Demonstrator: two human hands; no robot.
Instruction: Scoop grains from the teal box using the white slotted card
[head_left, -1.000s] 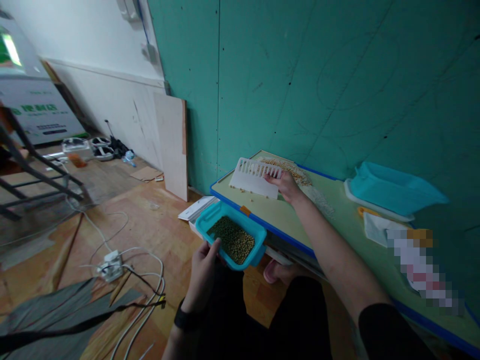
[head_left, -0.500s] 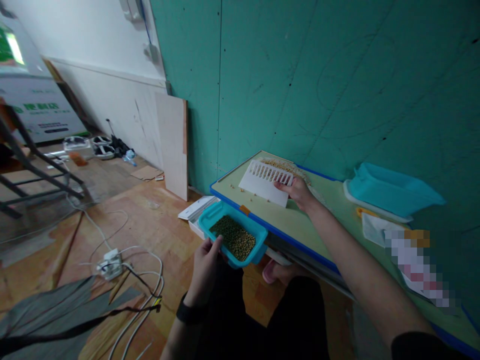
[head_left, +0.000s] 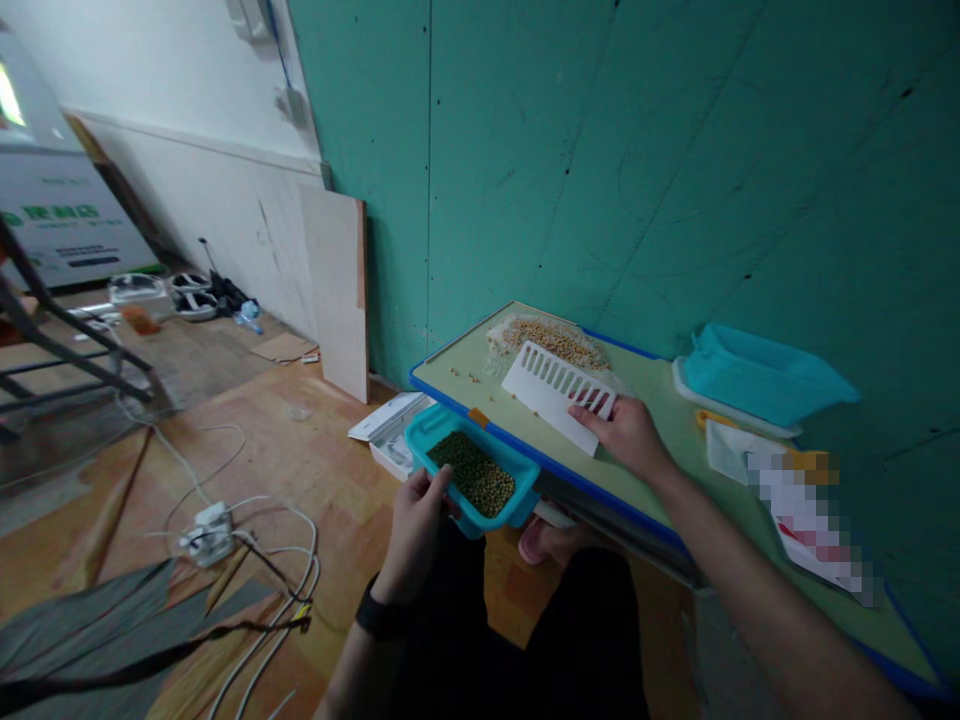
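My left hand [head_left: 420, 520] grips the near-left rim of a small teal plastic tub [head_left: 421, 428], thumb on top. Green and yellowish beans [head_left: 476, 472] lie inside it, the green ones toward the left. The tub is held beside the table's front edge, above my lap. Between thumb and fingers, my right hand [head_left: 628, 437] holds a flat white slotted plastic plate [head_left: 551, 405] by its right end, slots on the far side. Behind the plate, a clear plastic bag [head_left: 551, 340] with yellow beans lies on the table [head_left: 649, 385]. A few loose beans [head_left: 472, 378] are scattered left of it.
On the table's right are a teal basket [head_left: 765, 375] in a white tray and a white packet [head_left: 817, 545], partly pixelated. The green wall [head_left: 510, 200] stands directly behind. Below the table's left corner sits an opened white box [head_left: 386, 440]. Cables and a power strip [head_left: 210, 535] cover the floor at left.
The white slotted plate has come nearer to me and rightward, off the bag, baring more of the yellow beans. The tub stays in my left hand. My view has shifted slightly.
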